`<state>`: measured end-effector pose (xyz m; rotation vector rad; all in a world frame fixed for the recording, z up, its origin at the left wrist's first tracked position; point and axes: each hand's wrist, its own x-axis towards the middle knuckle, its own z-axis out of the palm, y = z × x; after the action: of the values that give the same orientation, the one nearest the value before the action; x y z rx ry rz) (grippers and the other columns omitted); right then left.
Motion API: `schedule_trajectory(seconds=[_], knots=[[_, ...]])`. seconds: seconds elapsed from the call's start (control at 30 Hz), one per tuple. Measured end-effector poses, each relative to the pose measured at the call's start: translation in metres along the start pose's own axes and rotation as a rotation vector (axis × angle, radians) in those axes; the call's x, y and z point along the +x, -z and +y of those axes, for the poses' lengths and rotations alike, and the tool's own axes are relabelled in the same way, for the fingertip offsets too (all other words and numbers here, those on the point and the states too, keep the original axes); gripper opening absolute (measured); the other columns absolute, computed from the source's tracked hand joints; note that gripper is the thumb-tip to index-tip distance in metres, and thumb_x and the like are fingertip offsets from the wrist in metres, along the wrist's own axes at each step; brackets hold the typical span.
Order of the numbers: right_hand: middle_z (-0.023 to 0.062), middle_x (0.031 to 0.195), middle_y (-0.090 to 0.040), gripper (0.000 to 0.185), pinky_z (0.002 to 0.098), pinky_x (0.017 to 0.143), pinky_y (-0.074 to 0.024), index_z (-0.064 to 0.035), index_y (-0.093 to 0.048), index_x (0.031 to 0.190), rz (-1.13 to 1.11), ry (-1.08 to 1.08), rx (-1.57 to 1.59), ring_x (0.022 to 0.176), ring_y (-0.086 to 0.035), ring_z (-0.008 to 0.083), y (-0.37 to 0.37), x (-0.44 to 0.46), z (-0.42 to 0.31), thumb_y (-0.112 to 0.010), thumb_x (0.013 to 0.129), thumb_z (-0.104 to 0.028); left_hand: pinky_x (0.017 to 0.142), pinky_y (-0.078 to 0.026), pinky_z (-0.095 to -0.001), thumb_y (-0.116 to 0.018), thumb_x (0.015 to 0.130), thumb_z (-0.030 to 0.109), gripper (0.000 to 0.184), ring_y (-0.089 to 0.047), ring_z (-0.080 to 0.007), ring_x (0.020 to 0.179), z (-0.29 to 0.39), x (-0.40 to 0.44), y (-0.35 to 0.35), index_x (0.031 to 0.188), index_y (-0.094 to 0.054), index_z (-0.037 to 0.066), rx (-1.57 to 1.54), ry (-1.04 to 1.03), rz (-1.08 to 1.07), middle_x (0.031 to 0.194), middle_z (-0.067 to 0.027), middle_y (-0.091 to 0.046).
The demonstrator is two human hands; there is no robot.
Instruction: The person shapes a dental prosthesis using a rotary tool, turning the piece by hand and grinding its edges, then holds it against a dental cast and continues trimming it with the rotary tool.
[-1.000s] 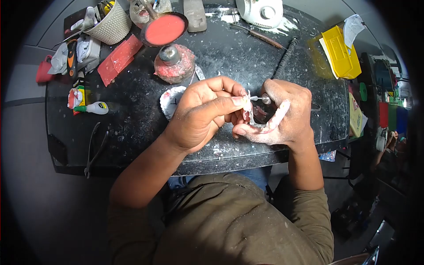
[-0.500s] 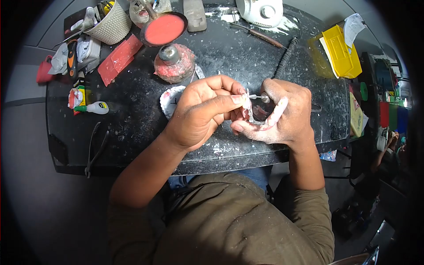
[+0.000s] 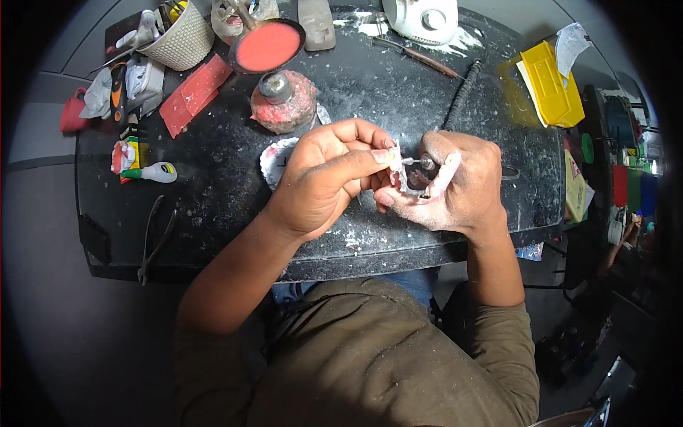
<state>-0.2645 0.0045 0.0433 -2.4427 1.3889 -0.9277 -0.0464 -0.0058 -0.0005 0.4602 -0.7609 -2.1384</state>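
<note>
My left hand (image 3: 316,178) pinches a small denture-like piece (image 3: 397,176), pale and pinkish with a clear edge, between thumb and fingertips. Closed around a rotary handpiece (image 3: 427,162) is my right hand (image 3: 475,181), dusted with white powder. The handpiece's thin bur points left and meets, or nearly meets, the upper part of the piece. One right finger looks pale, dusted or wrapped. The right thumb lies below the piece, close to the left fingertips. Most of the handpiece is hidden in the hand; its dark coiled cord (image 3: 462,96) runs up behind.
A pan of pink wax (image 3: 268,47) and a wax-smeared burner (image 3: 283,102) stand beyond my left hand. Pink wax sheets (image 3: 195,95), a glue bottle (image 3: 158,172) and pliers (image 3: 155,242) lie left. A knife (image 3: 420,58) and yellow tray (image 3: 551,85) are at the back right.
The denture piece has turned slightly in my fingers, and the bur has shifted slightly down along it. Both hands otherwise keep their grips; the whole view moved a little.
</note>
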Motion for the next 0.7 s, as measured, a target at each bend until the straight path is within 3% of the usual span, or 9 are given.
schedule_trajectory(seconds=[0.63,0.7], knots=[[0.0002,0.054,-0.056,0.06,0.0325,0.045,-0.0437,-0.0163,-0.057,0.058,-0.013,0.004,-0.005,0.046,-0.059,0.0194,-0.0012,-0.0023,0.002,-0.096,0.066,-0.061,0.091,-0.06,-0.0354,-0.055,0.105,0.002,0.019,-0.071,-0.0196,0.103,0.0,0.0004,0.0019,0.121,-0.057,-0.007,-0.019,0.004,-0.016,0.111,-0.0163,-0.069],[0.0041,0.054,-0.048,0.068,0.0339,0.045,-0.0404,-0.0125,-0.045,0.062,-0.013,0.019,0.0,0.044,-0.051,0.0219,-0.0027,-0.0042,0.0045,-0.093,0.069,-0.06,0.09,-0.06,-0.0351,-0.055,0.105,0.002,0.019,-0.071,-0.0198,0.103,-0.001,0.0003,0.0011,0.122,-0.057,-0.007,-0.001,0.0,-0.002,0.111,-0.0166,-0.07]])
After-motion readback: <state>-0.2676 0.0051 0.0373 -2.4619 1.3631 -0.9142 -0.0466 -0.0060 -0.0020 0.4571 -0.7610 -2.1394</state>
